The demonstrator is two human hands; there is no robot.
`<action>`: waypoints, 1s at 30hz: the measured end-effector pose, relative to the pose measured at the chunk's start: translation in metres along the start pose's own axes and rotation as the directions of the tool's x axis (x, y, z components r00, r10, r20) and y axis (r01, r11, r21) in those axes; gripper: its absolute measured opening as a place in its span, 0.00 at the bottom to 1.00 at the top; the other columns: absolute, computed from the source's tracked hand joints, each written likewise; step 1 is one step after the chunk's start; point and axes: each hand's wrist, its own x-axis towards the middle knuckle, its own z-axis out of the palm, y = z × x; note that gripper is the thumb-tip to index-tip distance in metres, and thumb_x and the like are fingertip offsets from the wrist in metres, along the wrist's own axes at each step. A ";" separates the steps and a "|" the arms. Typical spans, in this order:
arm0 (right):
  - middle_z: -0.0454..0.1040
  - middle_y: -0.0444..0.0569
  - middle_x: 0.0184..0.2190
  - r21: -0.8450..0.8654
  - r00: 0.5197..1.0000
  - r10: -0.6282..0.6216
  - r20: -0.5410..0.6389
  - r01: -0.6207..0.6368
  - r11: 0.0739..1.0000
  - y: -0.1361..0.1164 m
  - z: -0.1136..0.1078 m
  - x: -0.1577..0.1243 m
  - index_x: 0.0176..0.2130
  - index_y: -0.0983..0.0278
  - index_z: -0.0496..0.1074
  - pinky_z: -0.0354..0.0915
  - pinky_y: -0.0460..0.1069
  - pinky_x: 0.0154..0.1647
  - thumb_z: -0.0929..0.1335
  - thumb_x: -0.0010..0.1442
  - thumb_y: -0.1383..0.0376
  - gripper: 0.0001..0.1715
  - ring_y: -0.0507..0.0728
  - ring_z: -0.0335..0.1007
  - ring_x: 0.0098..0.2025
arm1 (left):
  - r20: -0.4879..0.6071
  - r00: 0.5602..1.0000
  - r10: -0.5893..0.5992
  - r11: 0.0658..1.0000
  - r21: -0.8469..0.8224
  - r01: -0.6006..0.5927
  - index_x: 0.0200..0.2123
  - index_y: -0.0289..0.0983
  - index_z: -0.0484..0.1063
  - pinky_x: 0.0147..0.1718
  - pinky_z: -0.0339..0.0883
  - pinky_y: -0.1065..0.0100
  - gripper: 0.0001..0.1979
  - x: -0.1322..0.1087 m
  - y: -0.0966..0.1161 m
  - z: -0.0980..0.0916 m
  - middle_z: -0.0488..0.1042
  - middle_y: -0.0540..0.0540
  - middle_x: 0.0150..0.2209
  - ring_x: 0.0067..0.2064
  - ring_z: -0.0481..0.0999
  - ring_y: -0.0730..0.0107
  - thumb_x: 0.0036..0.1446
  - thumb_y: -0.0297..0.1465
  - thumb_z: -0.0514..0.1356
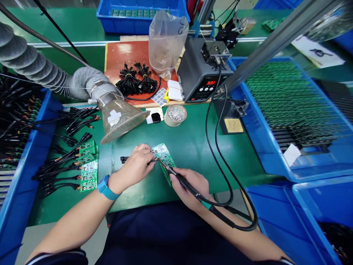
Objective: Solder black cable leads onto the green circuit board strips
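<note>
In my right hand (pixel 191 186) is a soldering iron (pixel 183 181), its tip down at the left edge of a green circuit board (pixel 164 156) lying on the mat. My left hand (pixel 140 165), with a blue watch on the wrist, pinches a short black cable (pixel 124 159) whose wire end meets the board by the iron's tip. The fingertips partly hide that joint. Left of my forearm lie several green boards (pixel 88 167) with black cables attached.
A fume hose nozzle (pixel 121 116) hangs over the mat's left. Behind are a solder cup (pixel 175 115), a soldering station (pixel 205 70) and an iron stand (pixel 231 116). Blue bins stand left (pixel 30 158) and right (pixel 278 162), the right one with upright boards. The iron's cord (pixel 220 154) loops beside my right arm.
</note>
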 end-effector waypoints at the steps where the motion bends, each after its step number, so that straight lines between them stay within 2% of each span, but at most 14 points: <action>1: 0.82 0.47 0.31 -0.003 1.000 -0.001 -0.003 0.001 1.000 0.000 -0.001 0.000 0.44 0.63 0.76 0.78 0.47 0.34 0.70 0.66 0.67 0.05 0.55 0.81 0.29 | 0.003 1.000 -0.004 1.000 0.003 0.004 0.36 0.35 0.75 0.48 0.67 0.54 0.04 0.000 0.000 0.000 0.75 0.43 0.35 0.50 0.69 0.53 0.65 0.26 0.60; 8: 0.82 0.48 0.32 -0.045 0.999 -0.005 -0.045 0.003 0.999 -0.001 -0.006 0.003 0.44 0.63 0.75 0.78 0.47 0.34 0.71 0.66 0.67 0.06 0.56 0.82 0.30 | 0.011 1.000 -0.004 1.000 -0.009 0.004 0.39 0.37 0.77 0.48 0.66 0.54 0.05 0.001 0.000 -0.001 0.75 0.43 0.35 0.50 0.69 0.53 0.65 0.25 0.60; 21: 0.81 0.46 0.28 -0.006 0.999 0.043 0.023 -0.043 0.999 -0.003 -0.002 0.006 0.44 0.63 0.76 0.78 0.48 0.33 0.70 0.67 0.66 0.05 0.55 0.80 0.27 | 0.027 1.000 -0.004 1.000 -0.010 0.004 0.41 0.37 0.78 0.49 0.66 0.53 0.05 0.001 0.000 -0.003 0.75 0.43 0.36 0.50 0.69 0.53 0.65 0.26 0.61; 30: 0.81 0.47 0.30 0.016 1.000 0.010 0.002 -0.010 1.000 -0.001 0.000 0.004 0.44 0.63 0.75 0.78 0.47 0.34 0.71 0.65 0.69 0.05 0.54 0.80 0.28 | 0.038 0.999 -0.007 1.000 -0.004 0.007 0.38 0.37 0.78 0.49 0.66 0.54 0.06 0.003 0.001 -0.004 0.75 0.43 0.35 0.49 0.70 0.54 0.66 0.27 0.60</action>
